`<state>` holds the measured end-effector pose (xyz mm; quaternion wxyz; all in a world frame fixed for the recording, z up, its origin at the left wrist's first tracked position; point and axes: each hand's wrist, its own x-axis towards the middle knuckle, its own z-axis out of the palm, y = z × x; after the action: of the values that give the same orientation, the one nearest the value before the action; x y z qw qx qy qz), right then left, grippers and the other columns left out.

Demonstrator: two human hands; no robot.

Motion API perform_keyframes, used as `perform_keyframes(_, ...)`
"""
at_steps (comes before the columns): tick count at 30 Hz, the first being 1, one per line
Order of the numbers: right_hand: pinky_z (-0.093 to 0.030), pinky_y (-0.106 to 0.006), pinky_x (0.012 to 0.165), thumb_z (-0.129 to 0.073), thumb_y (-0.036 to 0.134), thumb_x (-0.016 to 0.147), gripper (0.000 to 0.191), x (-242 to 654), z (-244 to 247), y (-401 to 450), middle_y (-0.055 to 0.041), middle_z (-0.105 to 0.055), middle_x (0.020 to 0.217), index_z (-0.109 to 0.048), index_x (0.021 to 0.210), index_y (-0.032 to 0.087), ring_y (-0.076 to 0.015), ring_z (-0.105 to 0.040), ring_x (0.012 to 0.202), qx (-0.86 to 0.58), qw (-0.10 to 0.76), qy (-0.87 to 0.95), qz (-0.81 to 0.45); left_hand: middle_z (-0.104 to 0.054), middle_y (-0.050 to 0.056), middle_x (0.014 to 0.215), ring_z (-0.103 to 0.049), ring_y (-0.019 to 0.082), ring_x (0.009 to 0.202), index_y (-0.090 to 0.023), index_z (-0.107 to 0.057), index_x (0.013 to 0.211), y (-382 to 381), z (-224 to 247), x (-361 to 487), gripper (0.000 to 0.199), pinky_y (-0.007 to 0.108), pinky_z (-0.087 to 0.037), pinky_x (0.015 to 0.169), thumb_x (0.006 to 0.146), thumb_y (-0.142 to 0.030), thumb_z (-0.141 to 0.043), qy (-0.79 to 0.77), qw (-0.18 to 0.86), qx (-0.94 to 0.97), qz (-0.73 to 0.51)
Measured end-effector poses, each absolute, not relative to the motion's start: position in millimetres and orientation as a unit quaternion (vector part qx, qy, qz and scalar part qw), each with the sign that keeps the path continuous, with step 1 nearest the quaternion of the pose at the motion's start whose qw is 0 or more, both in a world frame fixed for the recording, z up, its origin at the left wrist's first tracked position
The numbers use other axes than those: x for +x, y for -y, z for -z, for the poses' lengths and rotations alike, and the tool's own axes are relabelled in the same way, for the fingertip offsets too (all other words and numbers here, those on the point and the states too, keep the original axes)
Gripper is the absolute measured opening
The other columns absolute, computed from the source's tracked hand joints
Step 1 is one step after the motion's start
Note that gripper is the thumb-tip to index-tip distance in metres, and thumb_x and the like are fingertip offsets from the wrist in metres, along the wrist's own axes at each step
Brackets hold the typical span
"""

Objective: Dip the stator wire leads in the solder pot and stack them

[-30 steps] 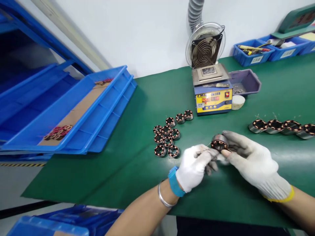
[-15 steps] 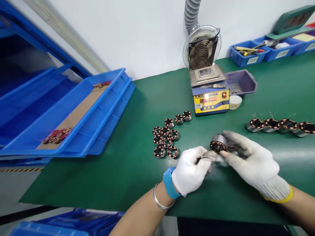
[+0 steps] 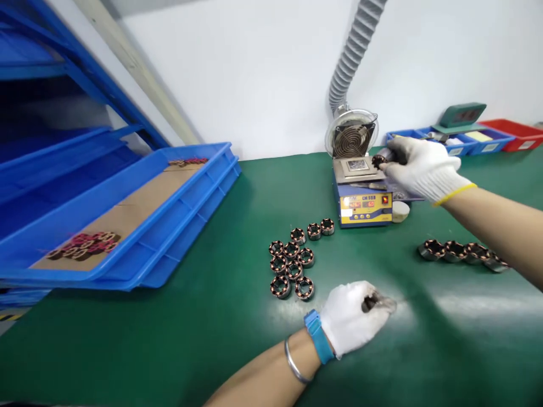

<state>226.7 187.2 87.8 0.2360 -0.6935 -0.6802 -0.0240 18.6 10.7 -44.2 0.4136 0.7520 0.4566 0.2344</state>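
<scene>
My right hand (image 3: 419, 167), in a white knit glove with a yellow cuff, grips a motor stator (image 3: 379, 161) with dark slots. It holds the stator at the right side of the solder pot (image 3: 365, 206), close to the square of molten solder (image 3: 357, 165) on top. Low over the green table, my left hand (image 3: 358, 316) is closed in a pinch; whatever its gloved fingertips hold, if anything, is hidden. Left of it stand several copper-wound stators (image 3: 293, 270) in a cluster. Another row of stators (image 3: 455, 251) lies under my right forearm.
Behind the pot rise a fan (image 3: 351, 141) and a grey exhaust hose (image 3: 354, 53). A round white block (image 3: 400, 212) sits beside the pot. Blue bins (image 3: 490, 141) and a red bin (image 3: 515, 134) line the back. Stacked blue trays (image 3: 169, 226) with red-wired parts (image 3: 85, 246) stand left.
My right hand has carried the stator up and forward from beside my left hand to the solder pot. My left hand has separated from it and stays low. The camera view has tilted up.
</scene>
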Motion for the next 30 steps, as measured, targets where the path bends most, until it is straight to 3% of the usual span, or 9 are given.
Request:
perform_keyframes(5,-0.041,-0.050,0.091,-0.051,0.047,0.089,0.054,211.9,-111.2,-246.3,-0.0190,-0.058,0.120,-0.056,0.131,0.013,-0.0318,-0.054,0.110,-0.736,0.112,0.665,0.057,-0.073,0.000,0.081,-0.067,0.019,0.072,-0.025,-0.071,0.089,-14.4,42.5,14.4,0.033,0.028,-0.047,0.063,0.088,-0.053,-0.055,-0.443,0.401,0.773,-0.212)
perform_keyframes(10,-0.043,-0.050,0.090,-0.054,0.041,0.087,0.047,194.2,-103.2,-260.1,-0.0186,-0.059,0.119,-0.057,0.129,0.019,-0.0327,-0.055,0.110,-0.730,0.068,0.677,0.065,-0.074,0.001,0.085,-0.069,0.021,0.077,-0.026,-0.070,0.091,-15.8,42.4,13.1,0.038,0.029,-0.051,0.067,0.090,-0.057,-0.049,-0.433,0.395,0.785,-0.200)
perform_keyframes(15,-0.046,-0.057,0.085,-0.057,0.041,0.084,0.048,181.6,-99.5,-259.8,-0.0166,-0.059,0.121,-0.056,0.128,0.024,-0.0378,-0.057,0.109,-0.723,0.022,0.685,0.084,-0.075,0.002,0.090,-0.070,0.023,0.083,-0.026,-0.070,0.094,-17.4,42.9,12.7,0.037,0.031,-0.054,0.072,0.088,-0.056,-0.049,-0.428,0.394,0.792,-0.184)
perform_keyframes(19,-0.047,-0.058,0.082,-0.059,0.040,0.083,0.049,175.8,-100.6,-257.3,-0.0173,-0.060,0.119,-0.056,0.129,0.023,-0.0400,-0.057,0.108,-0.725,0.013,0.683,0.090,-0.075,0.002,0.093,-0.071,0.024,0.085,-0.026,-0.070,0.095,-17.8,42.8,11.6,0.038,0.032,-0.055,0.075,0.089,-0.056,-0.048,-0.422,0.399,0.792,-0.188)
perform_keyframes(25,-0.043,-0.051,0.089,-0.057,0.041,0.087,0.049,175.7,-102.4,-252.6,-0.0178,-0.061,0.118,-0.058,0.130,0.018,-0.0328,-0.057,0.109,-0.718,0.045,0.690,0.085,-0.075,0.004,0.087,-0.071,0.025,0.081,-0.025,-0.072,0.096,-16.7,42.8,12.6,0.037,0.035,-0.057,0.074,0.087,-0.055,-0.052,-0.430,0.400,0.782,-0.209)
perform_keyframes(30,-0.044,-0.049,0.087,-0.056,0.047,0.086,0.054,179.5,-117.0,-239.0,-0.0159,-0.062,0.119,-0.058,0.135,0.024,-0.0329,-0.058,0.108,-0.725,0.091,0.678,0.079,-0.075,0.006,0.096,-0.071,0.027,0.086,-0.023,-0.069,0.117,-16.0,45.9,14.0,0.048,0.043,-0.058,0.084,0.082,-0.055,-0.060,-0.448,0.455,0.725,-0.258)
